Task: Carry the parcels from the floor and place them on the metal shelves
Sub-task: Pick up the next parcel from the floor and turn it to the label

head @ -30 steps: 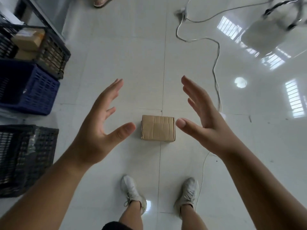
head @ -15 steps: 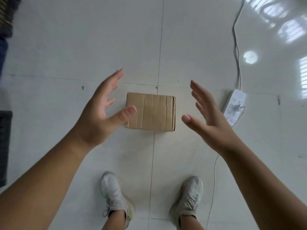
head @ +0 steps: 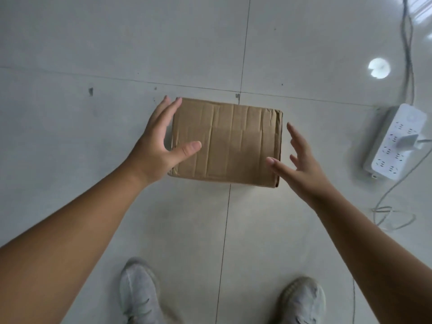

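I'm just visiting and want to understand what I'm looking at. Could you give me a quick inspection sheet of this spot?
Surface: pale glossy tiled floor, dark grout lines, a few small marks.
Job's things: one brown cardboard parcel flat on the floor, creased on top; no shelves in view.
Clutter: nothing seen.
Hands: left hand open at the parcel's left edge, thumb over its top; right hand open beside its right edge, no grip yet.
Cables: white power strip with one plug in; thin cables trail along the right.
Surroundings: person's grey shoes; window glare.
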Motion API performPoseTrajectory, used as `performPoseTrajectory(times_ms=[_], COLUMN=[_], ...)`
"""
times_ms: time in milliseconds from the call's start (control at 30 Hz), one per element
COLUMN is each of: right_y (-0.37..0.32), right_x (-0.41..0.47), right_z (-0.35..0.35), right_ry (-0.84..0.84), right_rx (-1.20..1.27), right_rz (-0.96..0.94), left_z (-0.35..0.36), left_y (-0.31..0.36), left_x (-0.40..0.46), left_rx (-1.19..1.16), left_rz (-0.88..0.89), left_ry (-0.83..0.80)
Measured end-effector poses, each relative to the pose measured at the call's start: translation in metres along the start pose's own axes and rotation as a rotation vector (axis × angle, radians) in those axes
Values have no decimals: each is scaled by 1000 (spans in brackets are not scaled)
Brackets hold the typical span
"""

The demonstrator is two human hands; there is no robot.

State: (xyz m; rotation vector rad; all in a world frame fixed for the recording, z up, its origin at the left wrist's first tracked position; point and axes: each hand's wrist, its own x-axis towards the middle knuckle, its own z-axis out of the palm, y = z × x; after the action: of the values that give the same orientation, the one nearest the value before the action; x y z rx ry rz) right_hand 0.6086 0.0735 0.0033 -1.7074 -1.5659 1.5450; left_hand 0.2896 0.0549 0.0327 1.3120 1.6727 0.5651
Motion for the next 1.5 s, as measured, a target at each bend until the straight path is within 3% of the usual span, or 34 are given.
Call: performPoseTrajectory(times_ms=[167, 667, 1333, 1500], right_y=[38, 74, 77, 76], right_x=[17, 37, 40, 41], right_z=[11, 29, 27, 26], right_ry=[13, -41, -76, -88], right_rx=[36, 221, 90, 87], right_rz=[28, -120, -215, -221], left_z=[28, 48, 41, 43], left_y=[-42, -89, -98, -101], left_x=[15, 23, 23, 25], left_rx=[-61, -70, 58, 27], left_rz=[-43, 108, 237, 181], left_ry=[7, 9, -28, -50])
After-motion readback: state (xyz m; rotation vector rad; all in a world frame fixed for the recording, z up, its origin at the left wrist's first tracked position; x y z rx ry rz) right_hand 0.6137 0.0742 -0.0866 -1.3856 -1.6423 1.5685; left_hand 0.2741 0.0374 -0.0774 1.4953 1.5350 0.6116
